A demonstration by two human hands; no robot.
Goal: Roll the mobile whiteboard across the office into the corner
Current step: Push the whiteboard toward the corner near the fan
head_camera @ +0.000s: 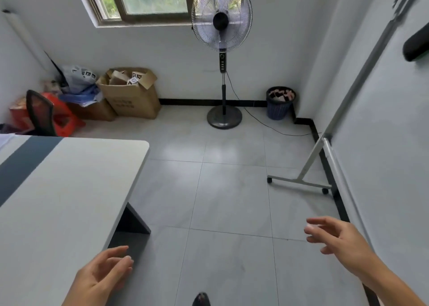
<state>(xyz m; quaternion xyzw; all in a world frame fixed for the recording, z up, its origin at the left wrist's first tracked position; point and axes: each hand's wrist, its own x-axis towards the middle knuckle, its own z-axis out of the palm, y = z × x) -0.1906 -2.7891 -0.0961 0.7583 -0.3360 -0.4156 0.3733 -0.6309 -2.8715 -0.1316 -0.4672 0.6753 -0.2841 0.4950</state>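
Mobile whiteboard (383,119) at right, along the right wall, wheeled base (299,182) on the tiled floor (220,189). Left hand (104,273) near, over the surface (58,201) edge: grip wide, holding nothing. Right hand (341,238) near right, just beside the board, apart from it: grip wide, empty. Fan (221,26) far, centre.

A single wide-angle view was taken from head height, facing forward and down across the tiled floor (232,189) toward the far wall with its window (148,1). The desk (58,189) lay close at the left edge, the whiteboard (383,131) close at the right, and both hands entered from the bottom edge.
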